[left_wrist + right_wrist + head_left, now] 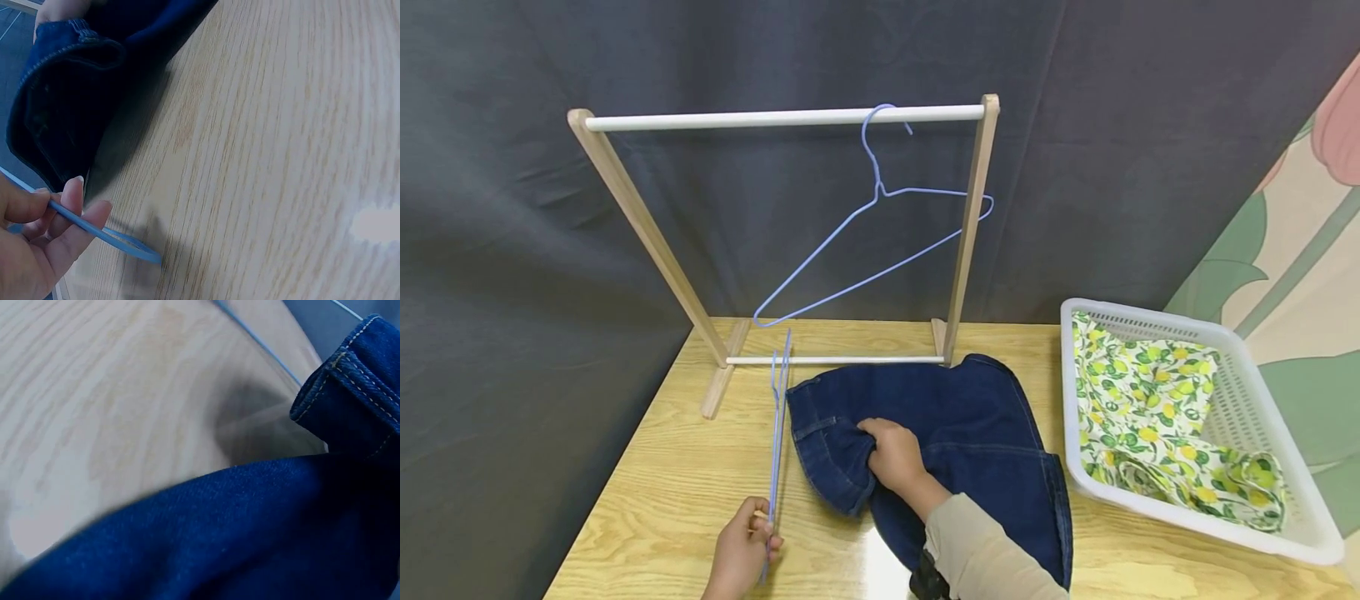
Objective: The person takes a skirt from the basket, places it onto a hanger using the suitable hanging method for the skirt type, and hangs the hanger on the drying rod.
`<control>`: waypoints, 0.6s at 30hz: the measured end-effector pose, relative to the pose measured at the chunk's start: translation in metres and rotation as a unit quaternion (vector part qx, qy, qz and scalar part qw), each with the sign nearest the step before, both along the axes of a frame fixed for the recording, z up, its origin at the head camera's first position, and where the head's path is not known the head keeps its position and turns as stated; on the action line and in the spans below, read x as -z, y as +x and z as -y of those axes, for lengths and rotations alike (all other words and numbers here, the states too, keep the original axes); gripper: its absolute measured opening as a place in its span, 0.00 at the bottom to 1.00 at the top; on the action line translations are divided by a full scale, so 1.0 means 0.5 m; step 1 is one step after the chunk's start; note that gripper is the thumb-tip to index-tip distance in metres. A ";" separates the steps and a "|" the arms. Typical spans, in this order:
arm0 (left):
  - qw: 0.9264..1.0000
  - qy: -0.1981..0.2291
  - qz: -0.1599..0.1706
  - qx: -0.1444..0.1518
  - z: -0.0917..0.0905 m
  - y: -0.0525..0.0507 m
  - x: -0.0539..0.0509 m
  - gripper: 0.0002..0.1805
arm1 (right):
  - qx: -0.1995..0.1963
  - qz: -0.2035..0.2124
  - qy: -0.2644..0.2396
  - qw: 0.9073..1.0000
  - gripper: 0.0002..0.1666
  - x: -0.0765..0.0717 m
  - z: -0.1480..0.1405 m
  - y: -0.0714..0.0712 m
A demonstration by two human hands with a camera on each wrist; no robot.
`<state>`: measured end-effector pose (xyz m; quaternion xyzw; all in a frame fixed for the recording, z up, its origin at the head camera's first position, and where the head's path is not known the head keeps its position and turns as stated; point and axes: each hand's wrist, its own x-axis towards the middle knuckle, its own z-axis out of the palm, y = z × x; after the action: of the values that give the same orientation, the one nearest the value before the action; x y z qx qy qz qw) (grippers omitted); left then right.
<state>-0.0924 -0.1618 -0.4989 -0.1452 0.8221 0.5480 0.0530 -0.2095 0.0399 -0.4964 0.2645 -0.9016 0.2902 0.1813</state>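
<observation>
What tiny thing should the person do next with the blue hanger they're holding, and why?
I'd say ease the held hanger a bit toward the opening of the denim garment. The left hand pinches the held hanger beside it, the right hand grips the denim garment, and the left wrist view shows that opening gaping.

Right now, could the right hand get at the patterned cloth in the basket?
Probably not yet: the right hand grips the denim garment. Once released, the way looks free, the patterned cloth lying uncovered in the basket.
</observation>
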 end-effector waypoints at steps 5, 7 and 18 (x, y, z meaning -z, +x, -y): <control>1.000 0.017 0.004 0.003 -0.002 0.000 -0.003 0.10 | 0.011 0.003 -0.073 0.997 0.17 -0.010 -0.013 -0.008; 1.000 0.021 0.003 0.006 -0.004 0.000 -0.004 0.10 | 0.014 -0.001 -0.101 0.995 0.13 -0.013 -0.016 -0.011; 0.999 0.041 -0.004 0.024 -0.023 -0.002 0.002 0.10 | 0.027 -0.002 -0.150 0.988 0.12 -0.011 -0.021 -0.006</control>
<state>-0.0932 -0.1502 -0.4998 -0.1210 0.8026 0.5801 0.0684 -0.2127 0.0503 -0.4907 0.2109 -0.8539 0.4170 0.2289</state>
